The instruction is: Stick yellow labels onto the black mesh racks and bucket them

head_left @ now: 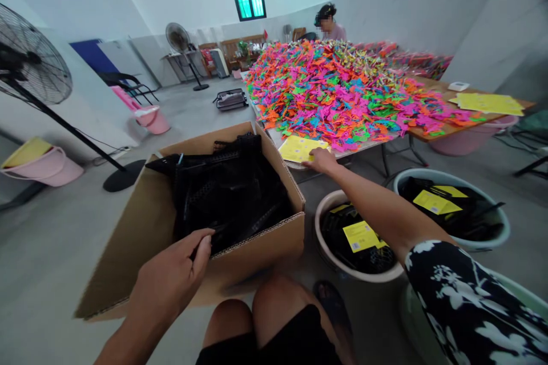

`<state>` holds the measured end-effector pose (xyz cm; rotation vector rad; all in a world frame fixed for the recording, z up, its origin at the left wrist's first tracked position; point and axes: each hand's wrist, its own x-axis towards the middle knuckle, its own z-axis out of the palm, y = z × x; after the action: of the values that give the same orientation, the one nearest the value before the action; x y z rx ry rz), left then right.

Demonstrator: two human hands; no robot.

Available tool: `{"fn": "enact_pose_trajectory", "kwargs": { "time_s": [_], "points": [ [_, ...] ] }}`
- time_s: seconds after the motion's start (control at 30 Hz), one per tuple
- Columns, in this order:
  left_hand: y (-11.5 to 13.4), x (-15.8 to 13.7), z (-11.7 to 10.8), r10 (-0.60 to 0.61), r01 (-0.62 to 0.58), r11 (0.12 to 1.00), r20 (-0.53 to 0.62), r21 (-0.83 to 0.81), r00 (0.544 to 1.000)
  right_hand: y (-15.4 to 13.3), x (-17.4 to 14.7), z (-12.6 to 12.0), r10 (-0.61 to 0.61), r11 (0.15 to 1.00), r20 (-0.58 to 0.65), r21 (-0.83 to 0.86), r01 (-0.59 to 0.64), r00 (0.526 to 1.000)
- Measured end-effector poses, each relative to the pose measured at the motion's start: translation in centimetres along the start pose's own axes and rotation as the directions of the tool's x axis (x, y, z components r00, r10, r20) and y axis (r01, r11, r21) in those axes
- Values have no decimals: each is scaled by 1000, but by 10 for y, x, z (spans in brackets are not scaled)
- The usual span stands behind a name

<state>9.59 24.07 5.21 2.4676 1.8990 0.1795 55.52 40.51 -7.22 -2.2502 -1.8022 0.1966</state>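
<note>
Left hand [173, 268] at seven o'clock of box [268, 248], nearly closed (grip unclear). Right hand [324, 161], two o'clock: half-curled on yellow cards [297, 149], hold uncertain.

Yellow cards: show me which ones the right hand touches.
The yellow cards nearest the cardboard box, under the right hand; the others lie in tubs or farther right.

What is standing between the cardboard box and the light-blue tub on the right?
The head view shows a pale tub there, with black items and yellow cards inside; the right forearm partly covers this stretch.
</note>
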Motion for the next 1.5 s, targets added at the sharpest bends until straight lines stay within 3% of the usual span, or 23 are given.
{"fn": "enact_pose_trajectory", "kwargs": {
  "time_s": [0.23,0.53,0.7,0.8,0.83,0.93,0.97,1.0,1.07,1.13,1.17,1.23,1.3,1.4,1.43,1.5],
  "points": [
    [1,-1,1,14,-13,1000,-34,25,999,-12,-1,1,-36,999,19,-19,37,999],
    [0,-3,0,15,-14,1000,-70,17,997,-3,13,-15,47,979,61,196,-58,997],
    [2,-4,0,13,-12,1000,-67,22,998,-10,-3,-28,171,951,-134,282,-128,976],
    [1,-5,2,50,-53,999,-182,-11,982,-14,-27,-55,192,940,-347,334,-70,918],
    [0,-7,3,76,-91,995,-268,-42,960,-16,-40,-66,176,939,-421,344,-24,890],
    [4,-22,7,134,-270,944,-528,-189,838,-31,-99,-95,79,930,-585,334,151,807],
    [10,-31,8,127,-318,909,-549,-268,826,-39,-126,-101,19,919,-626,319,233,779],
    [18,-43,9,114,-346,859,-519,-377,847,-47,-155,-104,-56,896,-666,295,332,744],
    [40,-70,8,97,-299,687,-324,-663,941,-67,-217,-105,-254,794,-734,214,569,630],
    [65,-94,8,172,-180,318,-130,-931,976,-89,-272,-102,-423,666,-726,156,729,542],
    [76,-104,9,208,-96,147,-64,-985,976,-100,-296,-99,-487,616,-693,158,772,531],
    [89,-120,13,239,65,-62,49,-996,970,-123,-335,-89,-588,535,-603,209,818,539],
    [92,-135,15,160,166,-165,139,-972,977,-142,-368,-78,-671,464,-493,304,832,554],
    [75,-160,13,-26,212,-223,223,-952,974,-160,-405,-65,-726,396,-381,450,801,573],
    [66,-168,12,-48,225,-224,242,-948,969,-163,-413,-62,-698,408,-385,478,778,603],
    [46,-183,13,-24,270,-203,280,-941,960,-168,-421,-57,-552,494,-433,519,698,712]
  ]
}}
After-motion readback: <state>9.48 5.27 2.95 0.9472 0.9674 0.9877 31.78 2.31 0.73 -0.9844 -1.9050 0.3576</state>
